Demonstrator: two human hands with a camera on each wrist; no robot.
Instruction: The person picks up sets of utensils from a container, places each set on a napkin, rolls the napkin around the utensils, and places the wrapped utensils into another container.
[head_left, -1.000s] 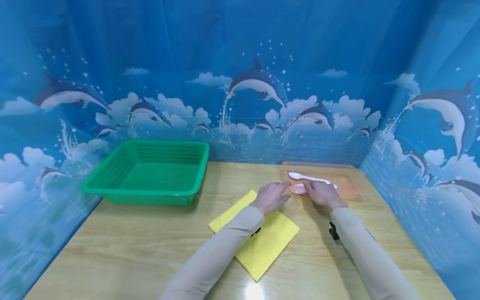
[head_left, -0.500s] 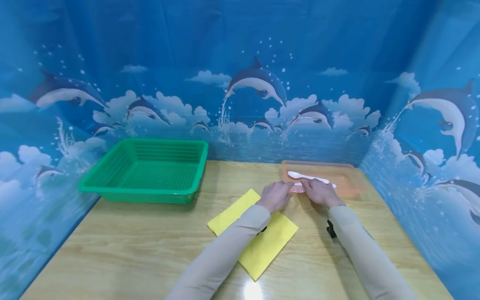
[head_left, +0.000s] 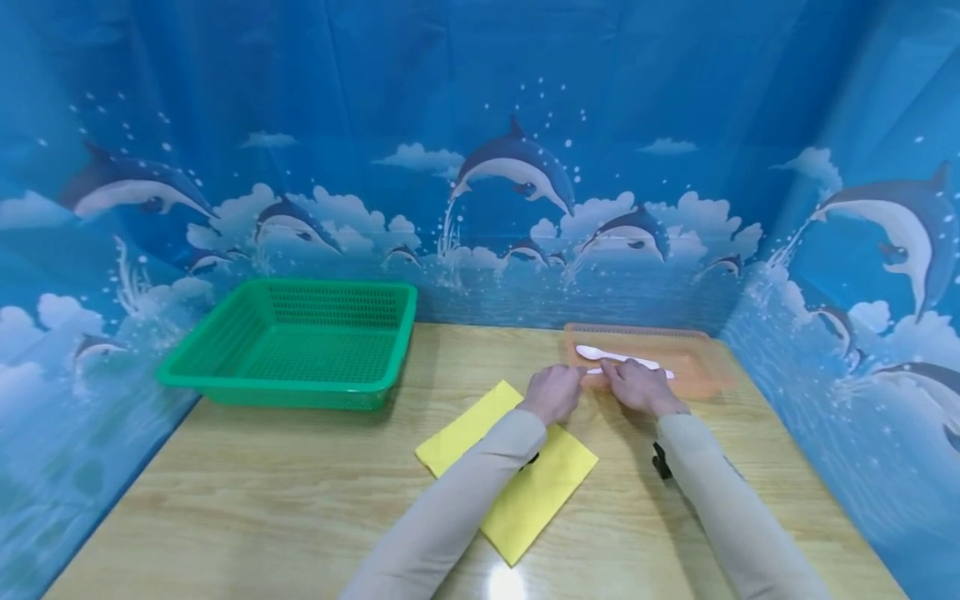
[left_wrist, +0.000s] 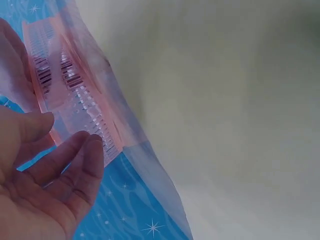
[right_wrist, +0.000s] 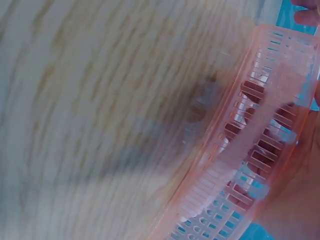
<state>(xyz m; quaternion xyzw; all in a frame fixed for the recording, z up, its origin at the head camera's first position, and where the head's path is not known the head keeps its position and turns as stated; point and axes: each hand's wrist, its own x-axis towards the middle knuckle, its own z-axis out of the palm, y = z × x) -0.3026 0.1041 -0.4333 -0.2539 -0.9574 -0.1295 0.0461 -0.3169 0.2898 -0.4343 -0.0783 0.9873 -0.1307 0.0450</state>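
Both hands meet at the near side of an orange-pink slotted plastic tray (head_left: pixel 701 375). Inside it, along the back, lies a white spoon (head_left: pixel 588 352). A second slim white utensil (head_left: pixel 594 371) shows nearer the front, largely covered by my right hand (head_left: pixel 637 387). My right fingers reach over the near wall and appear through its slots in the right wrist view; what they hold is hidden. At the tray's left end is my left hand (head_left: pixel 555 393). The left wrist view shows its thumb and bent fingers (left_wrist: pixel 90 150) apart, with a gap between them.
A yellow cloth (head_left: pixel 540 492) lies on the wooden table (head_left: pixel 285 500), partly under my left forearm. At the back left stands a green perforated basket (head_left: pixel 360 386). A blue dolphin-patterned curtain (head_left: pixel 420 83) encloses the back and sides.
My left hand has moved slightly right, up to the tray's left end, and its fingers now bend further down. My right hand stays almost in place over the second utensil.
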